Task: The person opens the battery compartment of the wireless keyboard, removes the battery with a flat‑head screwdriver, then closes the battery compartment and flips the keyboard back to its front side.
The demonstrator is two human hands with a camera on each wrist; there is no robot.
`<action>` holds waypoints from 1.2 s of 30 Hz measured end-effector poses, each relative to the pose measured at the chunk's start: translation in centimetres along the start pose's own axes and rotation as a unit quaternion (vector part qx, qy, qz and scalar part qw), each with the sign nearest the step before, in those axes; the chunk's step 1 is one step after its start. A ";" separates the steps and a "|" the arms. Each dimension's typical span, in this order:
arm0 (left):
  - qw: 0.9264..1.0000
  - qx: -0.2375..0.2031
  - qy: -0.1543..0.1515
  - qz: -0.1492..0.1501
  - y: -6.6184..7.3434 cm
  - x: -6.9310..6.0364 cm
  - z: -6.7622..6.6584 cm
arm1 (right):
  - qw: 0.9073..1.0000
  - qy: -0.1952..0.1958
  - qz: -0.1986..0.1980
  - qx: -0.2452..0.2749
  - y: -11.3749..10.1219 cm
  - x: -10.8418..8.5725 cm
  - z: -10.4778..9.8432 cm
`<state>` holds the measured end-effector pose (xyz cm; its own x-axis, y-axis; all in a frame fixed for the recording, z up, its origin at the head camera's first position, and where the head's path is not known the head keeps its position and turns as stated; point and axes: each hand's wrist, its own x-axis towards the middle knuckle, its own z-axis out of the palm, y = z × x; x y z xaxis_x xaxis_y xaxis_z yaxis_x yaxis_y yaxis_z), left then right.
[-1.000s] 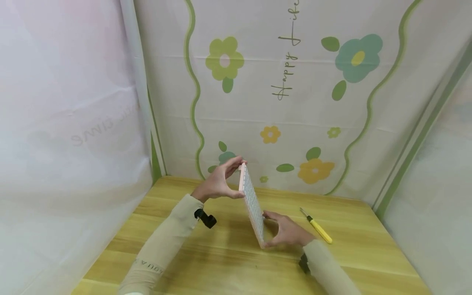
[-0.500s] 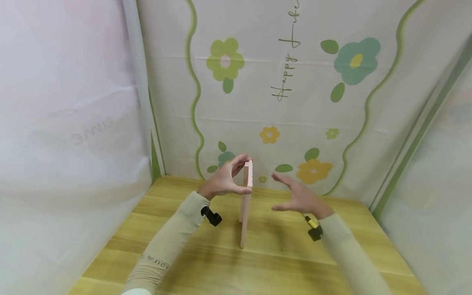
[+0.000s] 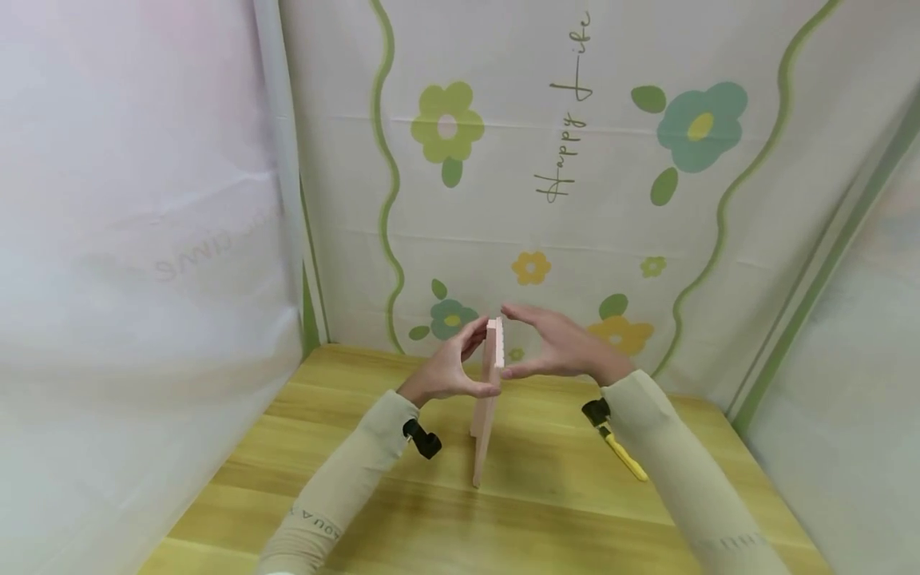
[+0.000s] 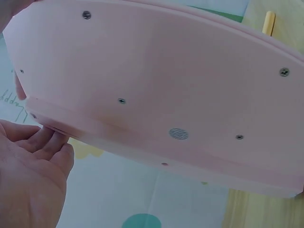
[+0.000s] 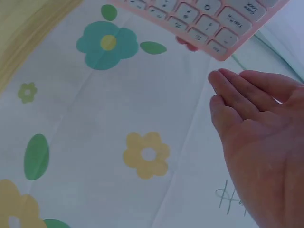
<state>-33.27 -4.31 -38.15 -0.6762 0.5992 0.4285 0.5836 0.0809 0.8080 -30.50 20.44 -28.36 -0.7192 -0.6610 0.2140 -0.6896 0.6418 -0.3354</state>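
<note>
The left hand (image 3: pixel 447 371) grips the upper end of a pink keyboard (image 3: pixel 484 425), held upright below that grip. The right hand (image 3: pixel 564 343), fingers extended, is just beside it (contact unclear). Rightward lies a yellow-handled tool (image 3: pixel 625 458); beyond, a flowered cloth (image 3: pixel 496 200).

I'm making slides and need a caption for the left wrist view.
A pink keyboard, its back dotted with screws, held at one end by the left hand.

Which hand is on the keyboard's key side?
The right hand, beside the keys of the pink keyboard; the left hand is at its screw-dotted back.
</note>
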 end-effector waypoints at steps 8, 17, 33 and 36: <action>1.000 -0.015 0.000 0.016 -1.3 -0.2 0.9 | 0.999 -0.028 0.006 -0.037 -1.3 1.3 -0.4; 0.999 -0.019 -0.026 -0.015 -3.7 -1.6 1.2 | 1.000 -0.009 0.000 -0.024 -0.2 1.0 -0.5; 0.975 0.086 -0.125 -0.160 -9.6 -6.4 3.1 | 0.998 0.037 0.052 0.030 5.3 -3.2 -0.8; 0.969 0.094 -0.140 -0.179 -10.3 -6.8 3.6 | 0.996 0.043 0.065 0.046 6.4 -4.3 -0.7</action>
<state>-33.06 -6.40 -50.84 -0.7175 0.6965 -0.0122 0.4236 0.4502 0.7860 -31.92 27.71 -30.77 -0.8098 -0.5353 0.2402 -0.5818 0.6798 -0.4466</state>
